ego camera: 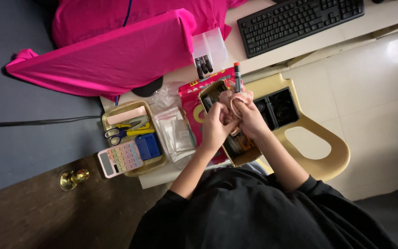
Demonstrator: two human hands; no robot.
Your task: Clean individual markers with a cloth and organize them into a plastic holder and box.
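While your hands meet over the open box point(234, 157), your left hand point(216, 128) and right hand point(249, 119) both grip a pinkish cloth point(237, 98) bunched around a marker point(237, 76). The marker stands upright above the box, its orange cap and dark barrel rising clear of the cloth; its lower end is buried in the cloth and cannot be seen. Your fingers on both hands are curled tight into the cloth, and which of them touch the marker itself is hard to make out.

The box lies on a red packet point(190, 99), and your forearms cover most of its inside, so what it holds stays unclear. Left of the box lie clear plastic bags point(176, 133), then a tan tray point(132, 107) with scissors point(125, 133), a blue block point(148, 145) and a pastel calculator point(119, 159) overhanging its near edge. Behind the box a clear tub point(210, 48) holds a few dark sticks, too small to tell apart. Right of the box a black holder point(279, 107) rests on a beige chair point(318, 159). Far behind the box, a black keyboard point(300, 18) on the tabletop point(254, 60) is cut off by the top edge.
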